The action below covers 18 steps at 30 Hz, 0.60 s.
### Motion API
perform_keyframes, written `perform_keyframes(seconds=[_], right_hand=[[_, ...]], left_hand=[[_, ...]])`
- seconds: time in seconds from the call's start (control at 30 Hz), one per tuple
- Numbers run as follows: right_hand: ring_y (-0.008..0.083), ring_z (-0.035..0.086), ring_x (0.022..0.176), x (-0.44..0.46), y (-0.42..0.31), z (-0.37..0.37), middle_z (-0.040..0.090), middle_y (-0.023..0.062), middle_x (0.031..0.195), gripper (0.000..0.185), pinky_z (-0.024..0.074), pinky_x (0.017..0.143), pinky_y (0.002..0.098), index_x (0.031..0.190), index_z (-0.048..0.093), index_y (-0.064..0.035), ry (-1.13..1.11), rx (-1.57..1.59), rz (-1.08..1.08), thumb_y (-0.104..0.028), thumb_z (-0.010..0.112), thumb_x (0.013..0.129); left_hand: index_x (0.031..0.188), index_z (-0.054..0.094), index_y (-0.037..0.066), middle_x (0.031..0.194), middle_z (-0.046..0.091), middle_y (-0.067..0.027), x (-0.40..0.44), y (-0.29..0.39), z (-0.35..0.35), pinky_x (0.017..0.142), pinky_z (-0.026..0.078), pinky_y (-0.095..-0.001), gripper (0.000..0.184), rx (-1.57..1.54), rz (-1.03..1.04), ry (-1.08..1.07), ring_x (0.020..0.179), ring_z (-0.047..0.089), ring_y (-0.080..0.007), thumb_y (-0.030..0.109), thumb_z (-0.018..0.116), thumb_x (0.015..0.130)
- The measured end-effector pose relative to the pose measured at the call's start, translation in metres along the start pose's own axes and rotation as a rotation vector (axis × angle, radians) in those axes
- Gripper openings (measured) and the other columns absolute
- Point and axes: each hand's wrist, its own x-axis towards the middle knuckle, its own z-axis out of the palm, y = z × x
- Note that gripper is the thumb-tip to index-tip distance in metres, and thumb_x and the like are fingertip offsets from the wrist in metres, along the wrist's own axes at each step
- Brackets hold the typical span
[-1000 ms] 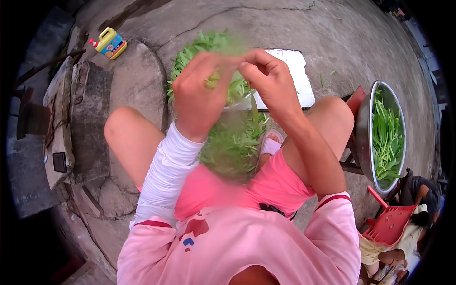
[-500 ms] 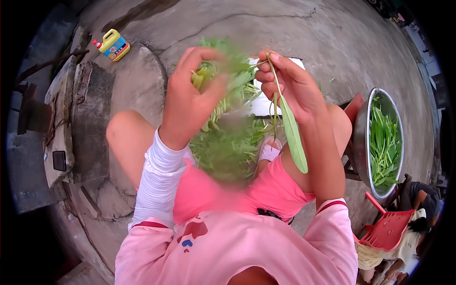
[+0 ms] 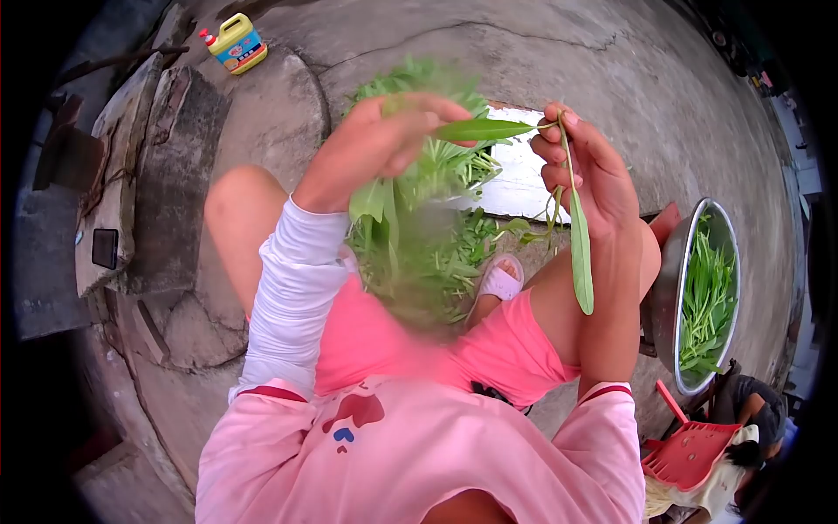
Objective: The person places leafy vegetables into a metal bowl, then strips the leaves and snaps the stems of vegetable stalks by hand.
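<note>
In my right hand (image 3: 602, 179), fingers pinched, is a thin stem of leafy greens that look like water spinach. One long leaf (image 3: 582, 262) dangles from it, and smaller curled bits (image 3: 528, 231) trail below. A second leaf (image 3: 484, 130) stretches leftward to my left hand (image 3: 362, 148), which is partly smeared by motion. Its fingers are bent around greens, with a broad leaf (image 3: 371, 201) hanging under the palm. Behind and below my left hand lies a heap of cut greens (image 3: 449, 253), partly blurred.
A white board (image 3: 515, 179) lies beyond my knees. To the right stands a metal basin (image 3: 665, 306) holding more greens, near a red plastic dustpan (image 3: 696, 454) and another person (image 3: 755, 410). A yellow jug (image 3: 237, 45) and a phone (image 3: 105, 248) are on the left.
My right hand has moved to the right and slightly down in view with its stem. My left hand has turned toward it, and a leaf now spans between the two. The camera view has shifted.
</note>
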Motion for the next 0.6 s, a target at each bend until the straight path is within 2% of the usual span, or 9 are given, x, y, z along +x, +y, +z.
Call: perform_keyframes(seconds=[0.07,0.17,0.23,0.27,0.37,0.4,0.53,0.6], right_hand=[[0.0062,0.049,0.067,-0.001,0.000,0.002,0.059,0.0035,0.082,0.021,0.0369,0.045,0.0156,0.105,0.058,0.0003,-0.003,-0.060,-0.016,-0.016,0.055,0.091],[0.0051,0.049,0.068,-0.002,0.001,0.005,0.058,0.0019,0.082,0.022,0.0377,0.049,0.0168,0.105,0.058,-0.0005,-0.017,-0.213,-0.081,-0.018,0.056,0.091],[0.0046,0.048,0.069,-0.005,-0.002,0.005,0.058,0.0012,0.083,0.023,0.0386,0.053,0.0183,0.106,0.059,-0.0008,-0.046,-0.360,-0.144,-0.018,0.057,0.090],[0.0050,0.051,0.075,-0.009,-0.006,0.008,0.058,0.0009,0.085,0.022,0.0418,0.062,0.0196,0.106,0.059,-0.0009,-0.088,-0.412,-0.149,-0.015,0.060,0.088],[0.0075,0.054,0.084,-0.018,-0.012,0.016,0.057,0.0014,0.089,0.024,0.0444,0.073,0.0217,0.107,0.057,-0.0002,-0.083,-0.755,-0.291,-0.009,0.062,0.086],[0.0096,0.055,0.091,-0.019,-0.014,0.017,0.056,0.0015,0.091,0.027,0.0444,0.081,0.0238,0.110,0.053,0.0007,-0.132,-0.769,-0.326,-0.004,0.063,0.085],[0.0115,0.056,0.093,-0.019,-0.013,0.010,0.056,0.0041,0.097,0.025,0.0457,0.083,0.0253,0.108,0.048,0.0007,-0.204,-0.806,-0.403,-0.001,0.060,0.086],[0.0113,0.057,0.091,-0.020,-0.013,0.007,0.058,0.0043,0.097,0.022,0.0463,0.082,0.0252,0.106,0.050,0.0003,-0.169,-0.824,-0.405,-0.001,0.060,0.086]], left_hand=[[0.105,0.061,0.001,0.067,0.055,0.0043,-0.006,0.009,0.005,0.047,0.030,-0.0164,0.023,0.004,-0.014,0.025,0.051,0.039,-0.0004,0.014,0.053,0.089],[0.096,0.060,0.002,0.078,0.057,0.0020,-0.002,-0.009,0.010,0.058,0.037,-0.0165,0.013,0.099,0.243,0.133,0.065,0.048,-0.0018,0.010,0.059,0.086],[0.093,0.058,0.002,0.085,0.057,-0.0007,-0.004,-0.006,0.014,0.064,0.038,-0.0175,0.010,0.180,0.335,0.189,0.074,0.050,-0.0038,0.003,0.061,0.084],[0.092,0.058,0.001,0.089,0.058,-0.0021,-0.006,-0.004,0.015,0.067,0.039,-0.0180,0.010,0.221,0.381,0.215,0.079,0.051,-0.0048,0.000,0.061,0.083],[0.085,0.059,0.003,0.084,0.062,-0.0035,-0.004,-0.006,0.017,0.069,0.043,-0.0225,0.011,0.330,0.646,0.385,0.075,0.056,-0.0114,-0.002,0.063,0.076],[0.081,0.058,0.003,0.083,0.061,-0.0067,-0.004,-0.004,0.018,0.067,0.045,-0.0244,0.014,0.401,0.731,0.424,0.072,0.057,-0.0148,-0.007,0.063,0.073],[0.077,0.057,0.001,0.081,0.061,-0.0069,-0.007,0.000,0.019,0.062,0.047,-0.0275,0.017,0.564,0.874,0.507,0.069,0.057,-0.0181,-0.012,0.063,0.069],[0.078,0.057,0.001,0.082,0.060,-0.0071,-0.009,0.001,0.019,0.063,0.046,-0.0261,0.017,0.565,0.845,0.515,0.070,0.057,-0.0171,-0.012,0.062,0.070]])
